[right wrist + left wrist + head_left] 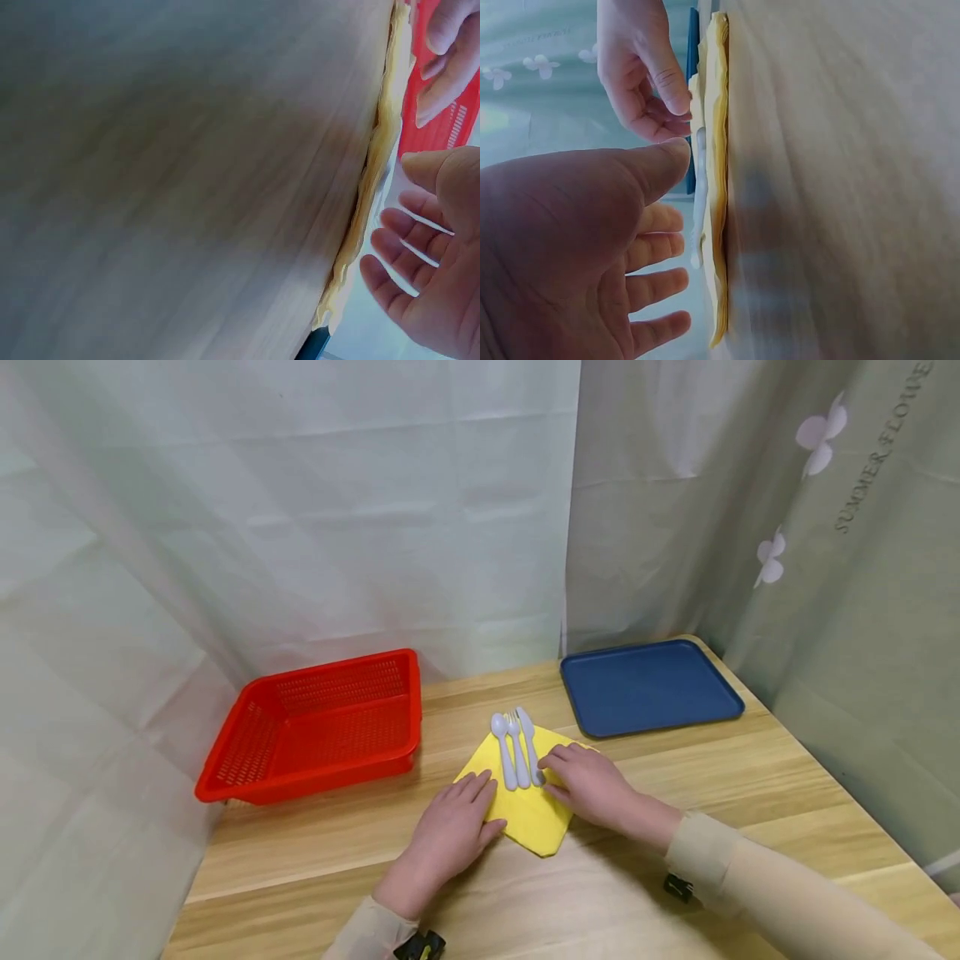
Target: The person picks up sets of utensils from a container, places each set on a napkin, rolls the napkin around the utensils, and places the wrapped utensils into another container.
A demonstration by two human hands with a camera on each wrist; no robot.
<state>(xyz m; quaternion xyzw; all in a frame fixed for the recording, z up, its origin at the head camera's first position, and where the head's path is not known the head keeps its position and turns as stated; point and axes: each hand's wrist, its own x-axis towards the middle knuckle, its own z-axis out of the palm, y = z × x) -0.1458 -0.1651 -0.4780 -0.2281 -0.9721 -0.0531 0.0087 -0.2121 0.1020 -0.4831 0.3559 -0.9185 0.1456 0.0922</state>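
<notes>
Left hand [453, 827] and right hand [591, 783], both loosely open, holding nothing, flank spoon [506, 757], fork [518, 755], knife [530, 748] on yellow napkin [538, 831].

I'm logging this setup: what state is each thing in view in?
Napkin: layered, lying flat
Spoon: lying on the napkin, head pointing away from the person
Fork: beside the spoon, same direction
Knife: beside the fork, same direction
Basket: upright, open side up
Tray: flat, face up
Left hand: open, at the napkin's left edge
Right hand: relaxed, beside the knife, contact unclear
Curtains: hanging, creased
</notes>
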